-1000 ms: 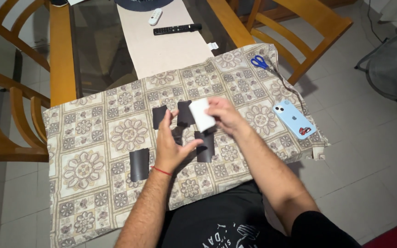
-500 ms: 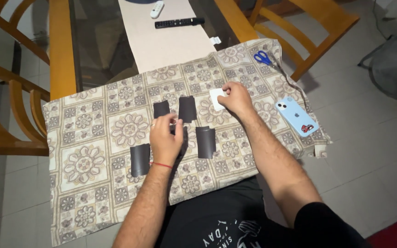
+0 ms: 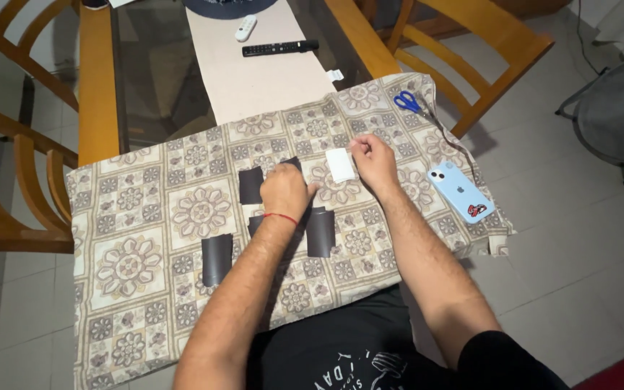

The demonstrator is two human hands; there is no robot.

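My right hand (image 3: pixel 373 160) has carried the white card (image 3: pixel 340 165) off to the cloth's (image 3: pixel 146 217) right, still pinching it; my left hand (image 3: pixel 285 191), curled, now presses the dark strips (image 3: pixel 250 185).

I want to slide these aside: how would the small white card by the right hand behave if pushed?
The small white rectangular card lies flat on the patterned tablecloth, so it probably weighs little and may snag rather than glide. It looks thin, so it likely bends. The right hand touches its edge.
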